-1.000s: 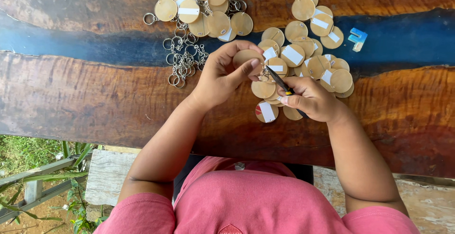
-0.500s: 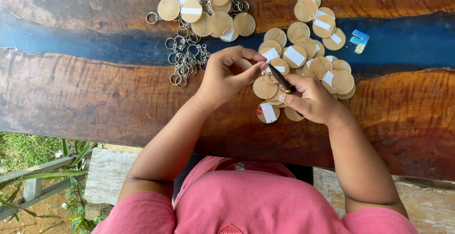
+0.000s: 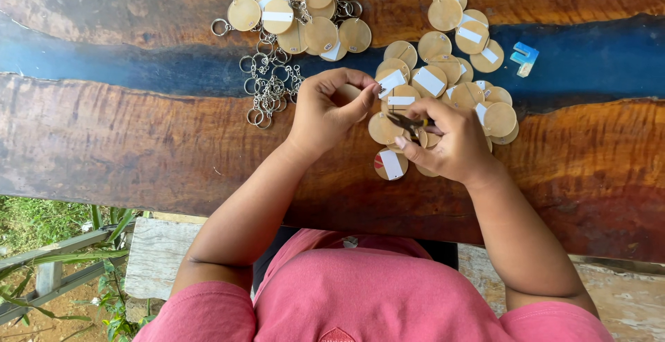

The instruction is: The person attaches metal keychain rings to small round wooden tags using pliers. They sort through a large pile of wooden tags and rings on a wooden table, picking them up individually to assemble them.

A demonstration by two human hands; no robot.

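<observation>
My left hand (image 3: pixel 331 106) pinches a round wooden disc (image 3: pixel 346 92) between thumb and fingers, mostly hidden by the fingers. My right hand (image 3: pixel 447 137) grips small dark pliers (image 3: pixel 404 124) whose tips point left toward that disc. Both hands hover over the near edge of a pile of round wooden discs with white stickers (image 3: pixel 450 79). One disc with a white and red label (image 3: pixel 391 164) lies just below the hands.
A heap of metal key rings and chains (image 3: pixel 267 85) lies left of my left hand. A second group of discs with rings attached (image 3: pixel 305 9) sits at the top. A small blue object (image 3: pixel 524 58) rests on the blue stripe of the wooden table (image 3: pixel 125 141).
My hands stay together over the pile; the pliers have shifted slightly toward the disc in my left hand.
</observation>
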